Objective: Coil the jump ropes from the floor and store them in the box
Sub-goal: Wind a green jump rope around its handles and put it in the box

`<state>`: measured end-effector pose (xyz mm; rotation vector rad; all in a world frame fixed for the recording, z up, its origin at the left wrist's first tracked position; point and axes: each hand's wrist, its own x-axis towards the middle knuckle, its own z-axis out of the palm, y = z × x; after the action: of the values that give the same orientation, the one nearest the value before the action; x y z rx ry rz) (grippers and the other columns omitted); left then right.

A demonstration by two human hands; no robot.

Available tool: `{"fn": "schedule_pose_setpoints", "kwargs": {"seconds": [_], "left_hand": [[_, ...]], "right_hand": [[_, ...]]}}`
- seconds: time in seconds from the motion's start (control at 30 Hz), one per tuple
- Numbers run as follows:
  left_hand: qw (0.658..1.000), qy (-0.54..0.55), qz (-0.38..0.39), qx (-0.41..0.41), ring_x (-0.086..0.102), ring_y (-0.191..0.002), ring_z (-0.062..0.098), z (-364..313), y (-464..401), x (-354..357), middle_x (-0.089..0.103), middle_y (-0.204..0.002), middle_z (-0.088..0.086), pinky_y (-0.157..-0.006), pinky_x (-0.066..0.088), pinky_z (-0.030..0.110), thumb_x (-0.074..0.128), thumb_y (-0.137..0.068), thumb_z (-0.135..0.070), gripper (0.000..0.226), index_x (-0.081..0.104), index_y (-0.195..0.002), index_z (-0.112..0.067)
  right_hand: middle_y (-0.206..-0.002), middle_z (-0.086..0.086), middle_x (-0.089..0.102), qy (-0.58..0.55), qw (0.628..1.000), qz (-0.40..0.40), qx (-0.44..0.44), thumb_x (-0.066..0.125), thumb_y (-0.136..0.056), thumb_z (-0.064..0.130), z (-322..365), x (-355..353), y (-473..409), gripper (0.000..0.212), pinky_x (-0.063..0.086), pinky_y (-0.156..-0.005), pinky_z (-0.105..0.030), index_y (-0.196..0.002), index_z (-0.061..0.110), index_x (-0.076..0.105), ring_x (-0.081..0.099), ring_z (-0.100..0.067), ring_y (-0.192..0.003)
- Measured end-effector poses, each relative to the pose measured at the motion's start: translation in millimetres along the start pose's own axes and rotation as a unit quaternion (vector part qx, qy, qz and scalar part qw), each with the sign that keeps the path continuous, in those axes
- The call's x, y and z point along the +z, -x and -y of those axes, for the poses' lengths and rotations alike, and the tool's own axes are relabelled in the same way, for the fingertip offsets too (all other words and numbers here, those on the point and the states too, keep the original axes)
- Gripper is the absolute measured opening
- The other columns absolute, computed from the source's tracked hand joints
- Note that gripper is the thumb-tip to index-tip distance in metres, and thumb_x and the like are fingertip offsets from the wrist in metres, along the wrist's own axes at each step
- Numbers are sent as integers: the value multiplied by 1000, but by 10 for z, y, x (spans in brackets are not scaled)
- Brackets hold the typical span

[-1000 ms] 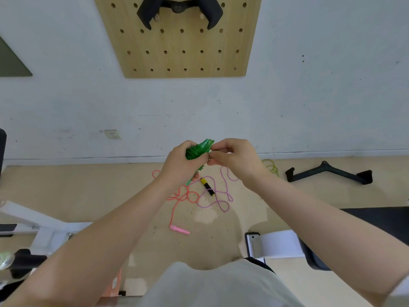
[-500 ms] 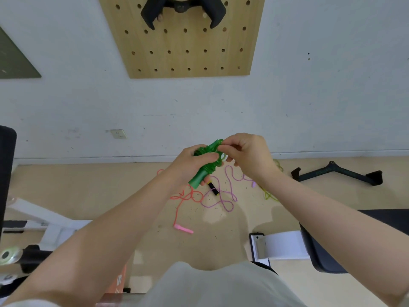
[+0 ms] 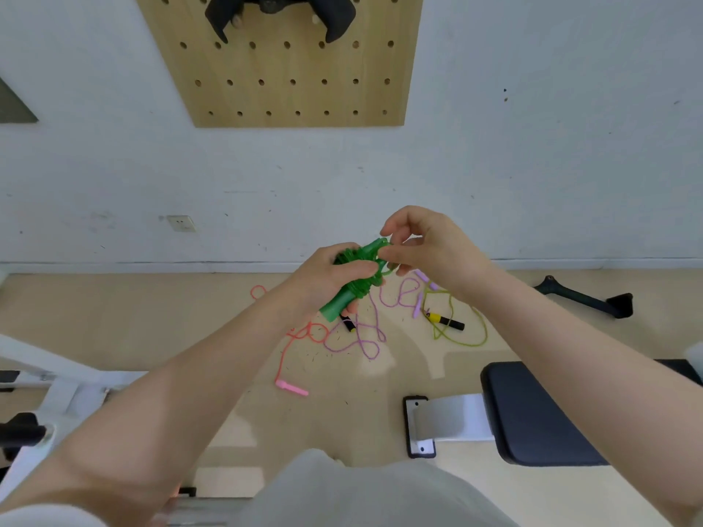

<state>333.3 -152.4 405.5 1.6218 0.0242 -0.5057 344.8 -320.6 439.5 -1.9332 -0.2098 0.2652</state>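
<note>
Green plastic fills the middle of our view: the green jump rope (image 3: 355, 281), its cord wound around its handles, is held up in front of us above the floor (image 3: 152, 317). Our left hand (image 3: 327, 277) grips the bundle around its middle, fingers curled over the coils, so much of the winding is hidden under them. Our right hand (image 3: 426, 247) pinches at the upper end of the bundle, fingers bent; whether it has hold of the handle tip or a loose loop of cord we cannot tell. The bundle's long axis runs on a slant, the lower end pointing down and to the left, the upper end up and to the right toward the wall.

On the floor below lie the other ropes, uncoiled and partly tangled: a pink jump rope (image 3: 289, 359), a purple jump rope (image 3: 365, 336) overlapping it, and a yellow-green jump rope (image 3: 462, 329) with a yellow and black handle. Our arms cover parts of all three. No box shows in this view. A padded bench (image 3: 532, 412) sits at the right, cut off by our right forearm, and a wooden pegboard (image 3: 289, 70) on the wall is cut by the top edge.
</note>
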Motion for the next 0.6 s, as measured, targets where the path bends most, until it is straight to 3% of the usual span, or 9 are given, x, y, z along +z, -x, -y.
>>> {"fn": "schedule_pose_setpoints", "kwargs": {"seconds": [0.17, 0.3, 0.4, 0.47, 0.6], "left_hand": [[1000, 24, -18, 7, 48, -48, 24, -27, -103, 375, 63, -101, 32, -45, 42, 25, 65, -75, -26, 37, 58, -100, 0], [999, 21, -33, 6, 48, -47, 24, -63, -202, 648, 61, -104, 33, -49, 41, 29, 65, -85, -18, 15, 60, -93, -6], [999, 24, -27, 3, 49, -46, 24, -66, -262, 789, 60, -103, 35, -47, 41, 27, 65, -84, -18, 21, 59, -98, -3], [999, 46, -12, -7, 48, -47, 23, -65, -285, 887, 63, -96, 32, -47, 40, 26, 64, -80, -21, 26, 60, -99, -4], [992, 122, -4, -19, 46, -39, 15, -94, -320, 1069, 68, -71, 4, -40, 37, 19, 58, -81, -23, 24, 57, -100, -9]], "right_hand": [[-69, 2, 53, -13, 1000, 11, 8, 65, -79, -6, -57, -362, 83, 22, 46, -49, -15, -83, 14, 57, 55, -13, -51], [-69, 2, 52, 73, 997, -6, -17, 61, -78, -6, -127, -558, 132, 27, 44, -46, -14, -79, 20, 54, 53, -4, -40], [-67, 2, 53, 106, 994, -5, -24, 57, -79, -5, -175, -682, 184, 28, 48, -52, -20, -79, 23, 55, 56, -5, -42], [-71, 0, 51, 83, 996, 9, -10, 54, -79, -7, -204, -780, 212, 28, 49, -55, -22, -82, 20, 58, 57, -6, -43], [-84, -2, 52, -41, 997, 50, 32, 49, -82, -14, -257, -1016, 254, 31, 52, -55, -16, -93, 13, 61, 59, -14, -55]]}}
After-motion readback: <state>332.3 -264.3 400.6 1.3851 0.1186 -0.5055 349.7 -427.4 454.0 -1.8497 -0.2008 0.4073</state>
